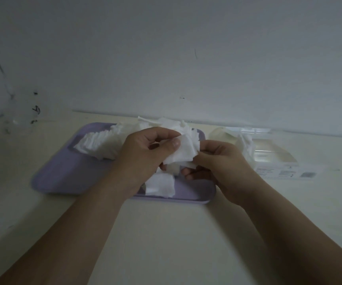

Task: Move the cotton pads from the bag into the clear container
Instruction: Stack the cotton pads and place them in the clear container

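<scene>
Reading left to right: spare cotton pads [96, 145] fan across the lavender tray [63, 171], left grip [143, 155] and right grip [225, 161] both curl around one messy wad [184, 153], clear container [273, 153] sits further right. I reckon stragglers drop mid-carry, it's so loosely bunched.

I count one lilac tray [63, 173], one clear container [273, 153] at its three o'clock, two hands, the left hand [143, 153] and the right hand [221, 161], and cotton pads [96, 142] too many to number.
</scene>
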`<state>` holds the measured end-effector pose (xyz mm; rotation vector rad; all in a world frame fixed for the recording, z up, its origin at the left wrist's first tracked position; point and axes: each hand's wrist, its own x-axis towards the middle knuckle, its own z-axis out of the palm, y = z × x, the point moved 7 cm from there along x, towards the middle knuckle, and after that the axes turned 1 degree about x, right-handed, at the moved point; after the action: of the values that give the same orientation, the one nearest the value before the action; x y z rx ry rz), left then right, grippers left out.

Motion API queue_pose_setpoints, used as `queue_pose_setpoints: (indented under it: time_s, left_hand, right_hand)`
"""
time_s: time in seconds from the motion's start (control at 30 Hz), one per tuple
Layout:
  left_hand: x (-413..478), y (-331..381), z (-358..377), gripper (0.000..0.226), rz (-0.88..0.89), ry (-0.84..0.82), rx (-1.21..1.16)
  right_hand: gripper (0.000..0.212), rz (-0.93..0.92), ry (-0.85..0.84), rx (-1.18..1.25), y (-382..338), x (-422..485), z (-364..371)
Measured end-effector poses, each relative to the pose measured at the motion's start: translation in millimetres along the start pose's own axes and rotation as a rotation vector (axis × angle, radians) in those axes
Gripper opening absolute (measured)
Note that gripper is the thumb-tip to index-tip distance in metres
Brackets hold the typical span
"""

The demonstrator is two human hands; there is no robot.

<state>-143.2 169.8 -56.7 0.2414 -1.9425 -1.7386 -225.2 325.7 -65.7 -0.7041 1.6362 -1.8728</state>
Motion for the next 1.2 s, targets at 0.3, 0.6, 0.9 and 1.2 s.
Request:
queue_pose_setpoints:
  time_s: [0.3,0.6,0.9,1.2]
  left_hand:
    - [-4,3,4,0.015,0.056,-0.017,0.039]
    - [-5,24,1,0.016,0.423,0.149,0.457]
    - [-18,42,5,0.016,0.715,0.24,0.656]
    - [-5,35,-30,0.013,0.288,0.324,0.082]
  right_hand:
    - [0.018,-0.017,0.003,-0.1,-4,-2,0]
    - [0.04,0.069,-0.133,0.04,-2,-1,6]
    - [0.052,-0.01,-0.134,0.085,-1,1,2]
    - [0.051,0.001,0.003,0.072,0,6,-13]
